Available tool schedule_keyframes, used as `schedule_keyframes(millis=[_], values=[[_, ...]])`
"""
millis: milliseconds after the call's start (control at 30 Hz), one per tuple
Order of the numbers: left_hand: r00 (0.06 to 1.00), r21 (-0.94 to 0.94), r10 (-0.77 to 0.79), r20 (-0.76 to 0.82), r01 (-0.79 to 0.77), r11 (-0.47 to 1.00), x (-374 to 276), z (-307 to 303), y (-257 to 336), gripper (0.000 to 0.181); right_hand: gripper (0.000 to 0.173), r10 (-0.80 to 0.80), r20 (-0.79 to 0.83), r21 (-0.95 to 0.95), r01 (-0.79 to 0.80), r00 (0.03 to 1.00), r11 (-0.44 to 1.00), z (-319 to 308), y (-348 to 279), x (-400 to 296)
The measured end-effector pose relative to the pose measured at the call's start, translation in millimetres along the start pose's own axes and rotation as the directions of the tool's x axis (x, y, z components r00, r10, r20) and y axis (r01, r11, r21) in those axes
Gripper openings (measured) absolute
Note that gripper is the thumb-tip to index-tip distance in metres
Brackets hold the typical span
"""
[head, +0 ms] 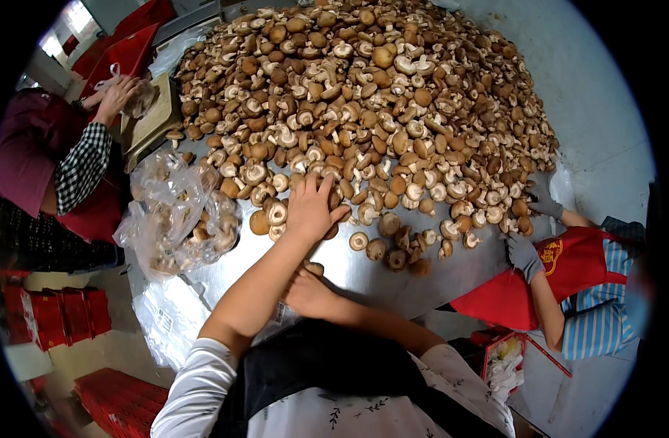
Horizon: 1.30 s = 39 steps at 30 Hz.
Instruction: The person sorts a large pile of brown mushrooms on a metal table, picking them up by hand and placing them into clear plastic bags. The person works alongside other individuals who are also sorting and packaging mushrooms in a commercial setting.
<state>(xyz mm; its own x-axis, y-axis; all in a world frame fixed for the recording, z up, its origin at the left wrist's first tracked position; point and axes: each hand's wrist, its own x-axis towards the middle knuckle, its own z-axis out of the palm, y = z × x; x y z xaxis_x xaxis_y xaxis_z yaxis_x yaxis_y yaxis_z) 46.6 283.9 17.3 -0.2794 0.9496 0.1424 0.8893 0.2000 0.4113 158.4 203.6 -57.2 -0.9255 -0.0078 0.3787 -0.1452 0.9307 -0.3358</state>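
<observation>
My left hand (311,211) reaches over my right forearm's side of the metal table (334,257) and lies palm down, fingers spread, on the near edge of a large heap of brown shiitake mushrooms (367,109). Whether it grips a mushroom underneath is hidden. Close to my body, my right hand (307,293) is low at the table's near edge, its fingers curled beside a mushroom (314,268) and partly hidden by my left forearm. Clear plastic bags filled with mushrooms (181,219) stand left of my left hand. Flat plastic bags (170,320) lie below them.
A co-worker at left holds a bagged bundle (141,98) over a scale (156,115). At right, a co-worker's gloved hands (525,256) touch the heap's edge. Red crates (66,317) stand lower left; a red bin (504,361) holds plastic at lower right.
</observation>
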Motion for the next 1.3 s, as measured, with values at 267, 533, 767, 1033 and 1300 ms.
schedule_keyframes(millis=[267,533,767,1033,1300], values=[[0.795,-0.911,-0.558,0.236,0.381,0.158,-45.7,-45.0,-55.7,0.036,0.007,0.716,-0.146,0.173,-0.695,0.683,0.698,-99.7,60.8,-66.2],[0.623,-0.818,-0.540,0.566,0.503,-0.278,-100.0,-39.7,-98.5,0.008,0.027,0.591,-0.355,0.091,-0.602,0.725,0.793,-103.7,156.5,78.9],[0.792,-0.696,-0.528,0.307,0.565,0.443,-101.6,-1.8,-116.3,0.076,0.049,0.446,-0.132,-0.011,-0.451,0.885,0.892,-19.4,61.2,65.2],[0.747,-0.697,-0.654,0.119,0.532,0.481,-106.7,20.9,-104.3,0.076,0.032,0.668,-0.293,0.041,-0.689,0.684,0.723,-91.3,158.2,100.9],[0.650,-0.272,-0.513,0.560,0.729,0.628,-122.1,-42.0,-86.2,0.058,0.037,0.769,-0.098,-0.109,-0.775,0.632,0.623,-69.1,224.6,80.5]])
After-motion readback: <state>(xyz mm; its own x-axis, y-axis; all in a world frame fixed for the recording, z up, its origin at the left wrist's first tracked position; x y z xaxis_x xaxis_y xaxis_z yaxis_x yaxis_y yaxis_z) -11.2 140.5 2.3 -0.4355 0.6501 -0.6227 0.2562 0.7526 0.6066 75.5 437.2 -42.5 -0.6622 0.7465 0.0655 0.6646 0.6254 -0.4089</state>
